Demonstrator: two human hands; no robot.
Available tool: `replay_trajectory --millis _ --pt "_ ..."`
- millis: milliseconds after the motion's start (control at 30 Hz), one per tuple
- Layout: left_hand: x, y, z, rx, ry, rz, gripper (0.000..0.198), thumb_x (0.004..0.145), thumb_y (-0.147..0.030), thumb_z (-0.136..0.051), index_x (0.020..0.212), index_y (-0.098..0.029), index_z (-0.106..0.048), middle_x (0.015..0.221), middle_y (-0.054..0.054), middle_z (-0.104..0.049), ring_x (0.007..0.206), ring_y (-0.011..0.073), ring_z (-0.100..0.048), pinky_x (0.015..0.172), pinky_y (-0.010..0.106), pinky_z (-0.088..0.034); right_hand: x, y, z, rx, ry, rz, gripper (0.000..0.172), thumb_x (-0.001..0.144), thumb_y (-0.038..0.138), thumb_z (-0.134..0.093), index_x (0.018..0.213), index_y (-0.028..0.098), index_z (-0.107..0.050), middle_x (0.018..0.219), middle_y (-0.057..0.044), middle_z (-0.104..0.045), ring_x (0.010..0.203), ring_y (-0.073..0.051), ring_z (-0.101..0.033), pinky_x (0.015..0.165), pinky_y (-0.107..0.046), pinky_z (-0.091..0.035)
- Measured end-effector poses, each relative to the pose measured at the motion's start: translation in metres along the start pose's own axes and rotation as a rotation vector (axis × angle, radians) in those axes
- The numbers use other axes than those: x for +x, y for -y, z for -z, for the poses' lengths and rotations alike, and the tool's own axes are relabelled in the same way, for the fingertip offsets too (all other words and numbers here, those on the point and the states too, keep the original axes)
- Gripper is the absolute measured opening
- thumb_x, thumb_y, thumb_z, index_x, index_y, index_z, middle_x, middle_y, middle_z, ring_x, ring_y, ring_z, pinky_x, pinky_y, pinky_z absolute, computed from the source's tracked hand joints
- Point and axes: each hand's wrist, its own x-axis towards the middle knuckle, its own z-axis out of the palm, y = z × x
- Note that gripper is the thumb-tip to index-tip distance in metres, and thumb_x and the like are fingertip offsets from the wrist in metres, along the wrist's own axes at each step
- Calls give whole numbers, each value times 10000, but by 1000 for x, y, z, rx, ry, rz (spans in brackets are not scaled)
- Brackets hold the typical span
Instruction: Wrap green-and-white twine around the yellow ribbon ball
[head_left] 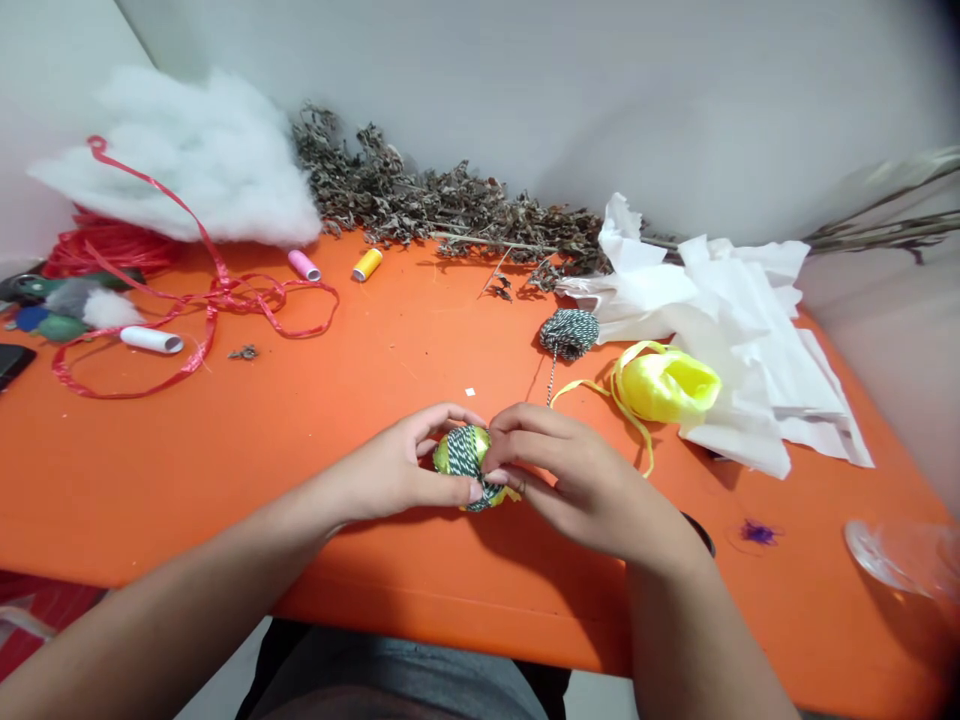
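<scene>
My left hand [397,468] and my right hand [574,480] hold a small ball [463,458] between them, just above the orange table [247,480]. The ball is wrapped in shiny yellow-green ribbon, with black-and-white twine wound over it. My fingers hide part of it. A twine ball [568,333] lies beyond my right hand, and a strand runs from it towards my fingers. To its right rests a bundle of yellow ribbon [664,385], with a loose loop trailing near my right hand.
White crumpled paper [742,345] lies at the right. Cotton wadding [187,165], red ribbon [202,295], and pink [304,265], yellow [367,264] and white [150,340] spools lie further back. Dried leafy stems [420,200] line the wall. A clear plastic piece [900,555] sits at the right edge.
</scene>
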Motion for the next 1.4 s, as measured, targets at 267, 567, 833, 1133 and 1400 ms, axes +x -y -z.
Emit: replay_trajectory --millis 267,567,833,1133,1400 --pt "-1 1 -2 30 40 -3 495 718 -153 -808 1150 -229 -580 1110 42 -639 1020 186 -619 807 275 -508 2 0 -1 88 1 -37 95 961 114 -548 963 161 -631 1000 -65 -610 893 -156 -596 773 -277 -492" --pt "-2 2 -6 27 32 -39 480 731 -82 -747 1147 -231 -559 1046 16 -632 921 139 -623 762 239 -483 0 -1 0 98 -47 -57 79 964 155 -588 957 161 -667 989 -74 -645 860 -157 -622 757 -287 -505" --pt "-4 5 -3 -6 95 -8 526 763 -57 -716 1207 -259 -521 1124 25 -626 889 128 -661 715 222 -496 0 -9 0 240 -120 -65 23 918 146 -691 933 160 -702 924 -59 -677 825 -141 -644 748 -264 -531" --pt "-7 2 -6 -23 142 -53 379 853 -256 -761 1150 -240 -526 1105 34 -663 978 162 -702 863 294 -530 0 -7 1 291 -85 -107 28 923 180 -701 930 158 -717 910 -52 -684 812 -138 -647 749 -266 -524" --pt "-13 -6 -5 248 99 -119 596 767 -299 -839 1268 -298 -518 1281 64 -561 1075 210 -639 867 331 -555 -1 -9 8 308 -124 -32 74 858 132 -772 857 162 -705 920 -44 -671 890 -139 -650 832 -260 -513"
